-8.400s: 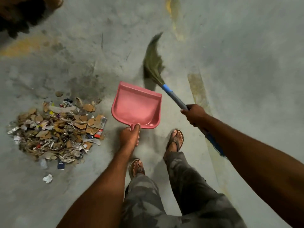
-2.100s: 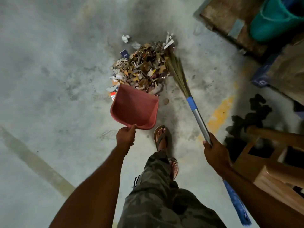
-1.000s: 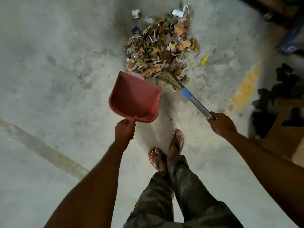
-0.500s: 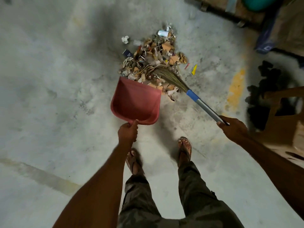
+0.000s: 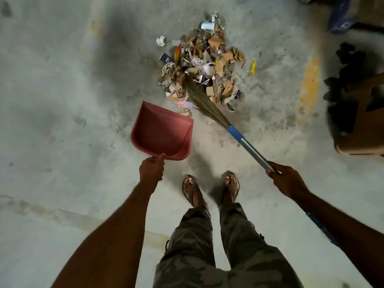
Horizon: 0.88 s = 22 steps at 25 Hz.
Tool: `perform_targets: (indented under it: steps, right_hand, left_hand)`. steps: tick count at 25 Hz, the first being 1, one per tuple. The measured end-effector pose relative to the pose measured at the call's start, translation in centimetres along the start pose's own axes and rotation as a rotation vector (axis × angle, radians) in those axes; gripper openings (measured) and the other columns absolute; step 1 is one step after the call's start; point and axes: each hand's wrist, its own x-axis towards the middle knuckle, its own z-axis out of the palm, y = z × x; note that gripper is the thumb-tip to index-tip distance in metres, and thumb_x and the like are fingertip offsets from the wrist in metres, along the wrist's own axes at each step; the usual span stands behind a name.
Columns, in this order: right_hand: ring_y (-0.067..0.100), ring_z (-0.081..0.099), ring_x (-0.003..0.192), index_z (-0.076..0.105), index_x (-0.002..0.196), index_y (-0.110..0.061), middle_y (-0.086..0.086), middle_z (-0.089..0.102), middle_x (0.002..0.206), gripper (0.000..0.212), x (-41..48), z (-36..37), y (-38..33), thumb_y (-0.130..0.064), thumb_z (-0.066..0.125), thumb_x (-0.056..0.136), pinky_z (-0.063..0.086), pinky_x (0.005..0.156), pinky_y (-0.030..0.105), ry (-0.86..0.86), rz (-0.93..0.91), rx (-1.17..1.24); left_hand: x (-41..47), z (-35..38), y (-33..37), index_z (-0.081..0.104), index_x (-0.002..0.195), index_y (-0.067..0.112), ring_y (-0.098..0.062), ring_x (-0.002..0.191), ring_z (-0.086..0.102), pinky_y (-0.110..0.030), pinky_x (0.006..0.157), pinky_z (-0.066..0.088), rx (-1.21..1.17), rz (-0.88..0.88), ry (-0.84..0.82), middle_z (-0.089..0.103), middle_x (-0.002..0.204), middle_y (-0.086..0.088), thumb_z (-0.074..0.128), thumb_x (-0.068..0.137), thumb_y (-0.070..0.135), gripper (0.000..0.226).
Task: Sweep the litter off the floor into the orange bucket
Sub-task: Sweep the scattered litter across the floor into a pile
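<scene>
A heap of litter (image 5: 204,65), torn cardboard, paper and wrappers, lies on the concrete floor ahead of my feet. My left hand (image 5: 151,169) grips the handle of a pink dustpan (image 5: 162,130), whose open mouth faces the heap's near edge with a small gap. My right hand (image 5: 285,179) grips the metal handle of a broom (image 5: 246,142). Its straw bristles (image 5: 200,98) lie across the near side of the heap. No orange bucket is in view.
A brown wooden piece of furniture (image 5: 361,125) and a dark clump (image 5: 345,80) stand at the right. A blue box (image 5: 340,17) sits at the top right. A yellow paint mark (image 5: 308,88) runs beside the heap. My sandalled feet (image 5: 209,192) stand just behind the dustpan.
The dustpan has drawn back a little from the heap, leaving a gap. The broom bristles have slid to the heap's near side, and my feet now stand side by side.
</scene>
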Motion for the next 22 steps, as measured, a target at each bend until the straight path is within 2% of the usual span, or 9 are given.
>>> perform_targets:
  steps: [2, 5, 7, 10, 12, 16, 22]
  right_hand:
    - [0.034, 0.07, 0.09, 0.069, 0.132, -0.026, 0.007, 0.072, 0.091, 0.032, -0.2, 2.8, 1.0, -0.032, 0.062, 0.101, 0.056, 0.083, 0.044, -0.051, -0.011, -0.016]
    - [0.038, 0.067, 0.104, 0.067, 0.133, -0.021, 0.014, 0.074, 0.113, 0.032, 0.9, 6.5, 2.0, -0.031, 0.058, 0.104, 0.054, 0.09, 0.043, -0.126, -0.038, -0.102]
    - [0.04, 0.066, 0.108, 0.067, 0.13, -0.021, 0.015, 0.072, 0.117, 0.031, 2.8, 7.8, 1.9, -0.033, 0.054, 0.105, 0.054, 0.093, 0.046, -0.183, -0.053, -0.205]
    - [0.039, 0.065, 0.106, 0.066, 0.123, -0.026, 0.013, 0.072, 0.116, 0.028, 7.5, 7.9, 1.6, -0.039, 0.05, 0.103, 0.054, 0.09, 0.044, -0.132, -0.013, -0.344]
    - [0.04, 0.065, 0.107, 0.066, 0.124, -0.025, 0.015, 0.071, 0.118, 0.029, 10.8, 6.9, 0.7, -0.037, 0.052, 0.102, 0.051, 0.088, 0.042, -0.07, -0.013, -0.349]
    - [0.041, 0.064, 0.11, 0.068, 0.127, -0.02, 0.018, 0.07, 0.12, 0.032, 17.5, 3.6, -3.5, -0.034, 0.057, 0.101, 0.051, 0.092, 0.042, 0.039, -0.072, -0.214]
    - [0.039, 0.067, 0.103, 0.072, 0.123, -0.026, 0.016, 0.073, 0.111, 0.031, 22.1, -1.9, -8.1, -0.037, 0.059, 0.098, 0.052, 0.085, 0.036, 0.152, -0.11, -0.101]
  left_hand:
    - [-0.1, -0.2, -2.5, 0.067, 0.076, 0.003, -0.017, 0.047, 0.05, -0.025, 0.041, 0.042, 0.018, -0.035, 0.013, 0.057, 0.06, -0.007, 0.071, 0.094, 0.041, 0.042]
    - [-0.1, 0.0, -6.1, 0.068, 0.077, 0.003, -0.018, 0.049, 0.05, -0.026, 0.044, 0.042, 0.033, -0.103, 0.033, 0.057, 0.059, -0.006, 0.07, 0.094, 0.044, 0.044]
    - [0.1, 0.6, -7.9, 0.068, 0.077, 0.003, -0.019, 0.05, 0.05, -0.027, 0.047, 0.042, 0.034, -0.133, 0.038, 0.057, 0.059, -0.006, 0.07, 0.094, 0.044, 0.044]
    - [1.0, 2.2, -9.0, 0.068, 0.076, 0.004, -0.02, 0.05, 0.049, -0.027, 0.048, 0.042, 0.023, -0.148, 0.059, 0.057, 0.058, -0.005, 0.071, 0.094, 0.044, 0.044]
    - [1.9, 3.5, -8.4, 0.069, 0.077, 0.004, -0.019, 0.051, 0.051, -0.028, 0.048, 0.042, 0.021, -0.136, 0.072, 0.059, 0.059, -0.005, 0.07, 0.093, 0.045, 0.044]
    - [3.4, 6.6, -5.2, 0.069, 0.078, 0.004, -0.017, 0.049, 0.052, -0.027, 0.046, 0.043, 0.011, -0.088, 0.075, 0.06, 0.059, -0.004, 0.068, 0.094, 0.044, 0.043]
    - [3.8, 10.5, 2.2, 0.068, 0.079, 0.003, -0.012, 0.043, 0.049, -0.022, 0.039, 0.04, -0.028, 0.002, 0.055, 0.058, 0.059, -0.005, 0.068, 0.095, 0.039, 0.04]
